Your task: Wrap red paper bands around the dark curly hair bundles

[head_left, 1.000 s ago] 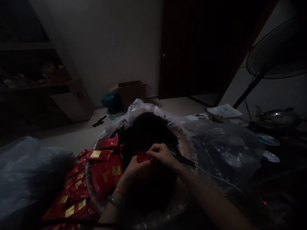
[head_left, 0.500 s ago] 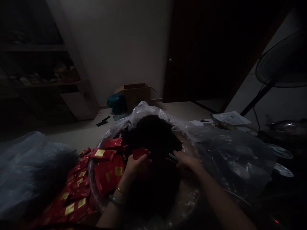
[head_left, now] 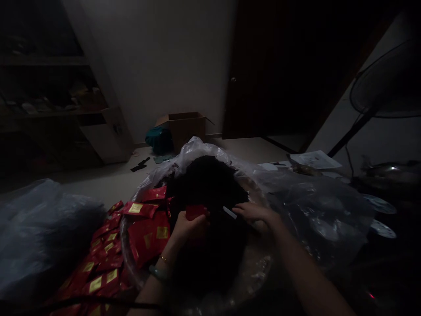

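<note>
My left hand (head_left: 189, 226) is closed around a small red packet (head_left: 195, 212), held upright over a dark heap (head_left: 210, 180) of loose material that looks like tea leaves. To its right, my right hand (head_left: 251, 211) grips a slim metal tool (head_left: 229, 213) with a pale flat end. That end points toward the packet, a short way apart from it. The tool's exact kind is too dark to make out. Clear plastic sheeting (head_left: 195, 147) lines the round container under the heap. Several larger red packets (head_left: 149, 237) with yellow labels lie at the container's left side.
More red packets (head_left: 98, 283) spread outside the rim at lower left, beside a bulging plastic bag (head_left: 49, 237). Loose plastic (head_left: 315, 215) covers the right side, near patterned dishes (head_left: 378, 204). A cardboard box (head_left: 187, 129) stands by the wall; a fan (head_left: 384, 83) stands right.
My right hand has turned, and the tool's pale flat end now shows more broadly. My left hand keeps the red packet in nearly the same place. The view has shifted slightly.
</note>
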Demonstrator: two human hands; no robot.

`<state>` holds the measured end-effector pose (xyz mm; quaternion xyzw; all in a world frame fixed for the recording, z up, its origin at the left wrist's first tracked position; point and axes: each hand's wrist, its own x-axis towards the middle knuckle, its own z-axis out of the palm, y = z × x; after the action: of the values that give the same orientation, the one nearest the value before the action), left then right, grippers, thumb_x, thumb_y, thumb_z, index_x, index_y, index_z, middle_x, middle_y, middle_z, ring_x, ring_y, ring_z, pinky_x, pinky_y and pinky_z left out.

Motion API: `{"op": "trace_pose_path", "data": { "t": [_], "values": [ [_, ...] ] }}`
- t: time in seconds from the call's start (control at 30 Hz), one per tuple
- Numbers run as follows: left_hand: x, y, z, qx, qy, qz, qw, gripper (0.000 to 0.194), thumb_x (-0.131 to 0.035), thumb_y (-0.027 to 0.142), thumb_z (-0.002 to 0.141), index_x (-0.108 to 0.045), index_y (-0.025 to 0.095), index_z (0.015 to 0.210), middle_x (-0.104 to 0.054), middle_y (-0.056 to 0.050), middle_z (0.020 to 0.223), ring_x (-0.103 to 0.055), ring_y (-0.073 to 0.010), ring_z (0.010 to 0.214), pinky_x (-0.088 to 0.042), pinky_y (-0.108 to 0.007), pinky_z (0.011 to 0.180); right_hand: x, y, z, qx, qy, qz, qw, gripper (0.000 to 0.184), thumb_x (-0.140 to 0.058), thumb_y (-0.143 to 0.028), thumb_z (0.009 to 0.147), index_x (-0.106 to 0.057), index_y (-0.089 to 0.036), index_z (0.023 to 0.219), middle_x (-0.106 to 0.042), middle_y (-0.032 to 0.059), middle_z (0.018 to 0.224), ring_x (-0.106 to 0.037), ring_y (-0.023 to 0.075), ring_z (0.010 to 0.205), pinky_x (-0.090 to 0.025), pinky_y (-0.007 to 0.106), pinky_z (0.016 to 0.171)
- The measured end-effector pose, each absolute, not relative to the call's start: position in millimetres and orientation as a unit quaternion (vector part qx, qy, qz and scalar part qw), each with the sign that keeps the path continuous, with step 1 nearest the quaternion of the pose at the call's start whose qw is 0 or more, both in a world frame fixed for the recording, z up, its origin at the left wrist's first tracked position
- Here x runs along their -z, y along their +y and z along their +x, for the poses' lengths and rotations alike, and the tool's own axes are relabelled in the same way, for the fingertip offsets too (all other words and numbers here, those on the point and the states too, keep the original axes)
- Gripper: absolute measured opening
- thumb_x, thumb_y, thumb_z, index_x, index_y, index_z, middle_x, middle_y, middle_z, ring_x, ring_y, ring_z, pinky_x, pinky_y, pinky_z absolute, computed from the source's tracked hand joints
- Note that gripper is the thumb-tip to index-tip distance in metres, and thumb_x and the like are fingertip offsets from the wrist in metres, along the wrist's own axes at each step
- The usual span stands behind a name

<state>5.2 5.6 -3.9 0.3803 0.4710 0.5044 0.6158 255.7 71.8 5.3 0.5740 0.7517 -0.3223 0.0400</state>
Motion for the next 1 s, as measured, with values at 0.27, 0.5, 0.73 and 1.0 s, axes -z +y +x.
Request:
{"op": "trace_pose_path", "data": {
  "t": [0.27,0.5,0.73,1.0],
  "values": [
    [-6.0,2.2,7.5,-0.498,0.493,0.375,0.607,0.045,-0.084,0.033,0.045,-0.07,0.008,0.079,-0.072,-0.01,0.074,-0.065,-0.0174,0.056,-0.051,-0.028,0.058,6.6,63.7,248.8,0.272,0.772,0.57,0.073,0.05,-0.066,-0.018,0.066,-0.059,-0.013,0.116,-0.064,0.0127,0.11,-0.061,0.0265,0.099,-0.047,0.032,0.084],
    [0.0,3.7,8.7,-0.491,0.485,0.388,0.61,0.042,-0.084,0.032,0.045,-0.071,0.009,0.078,-0.072,-0.01,0.075,-0.064,-0.0175,0.059,-0.051,-0.029,0.06,-31.9,59.3,247.4,0.331,0.754,0.54,-0.171,0.047,-0.046,-0.044,0.087,-0.052,-0.019,0.127,-0.06,0.009,0.122,-0.057,0.0254,0.108,-0.045,0.034,0.09],
    [1.3,0.8,10.4,-0.451,0.502,0.443,0.59,0.03,-0.082,0.033,0.049,-0.068,0.01,0.063,-0.065,-0.003,0.055,-0.057,-0.0131,0.05,-0.044,-0.023,0.051,-49.6,23.5,201.7,0.299,0.824,0.432,-0.21,0.05,-0.052,-0.051,0.083,-0.056,-0.024,0.124,-0.06,0.0063,0.123,-0.056,0.025,0.11,-0.042,0.035,0.093],
    [-0.2,-4.4,17.1,-0.435,0.443,0.498,0.605,0.026,-0.077,0.028,0.056,-0.071,0.011,0.075,-0.069,-0.003,0.067,-0.06,-0.015,0.061,-0.045,-0.022,0.056,-49.6,17.3,188.2,0.297,0.826,0.434,-0.206,0.028,-0.062,-0.032,0.078,-0.069,-0.022,0.103,-0.07,0.0047,0.092,-0.064,0.0189,0.082,-0.045,0.026,0.072]
  ]
}}
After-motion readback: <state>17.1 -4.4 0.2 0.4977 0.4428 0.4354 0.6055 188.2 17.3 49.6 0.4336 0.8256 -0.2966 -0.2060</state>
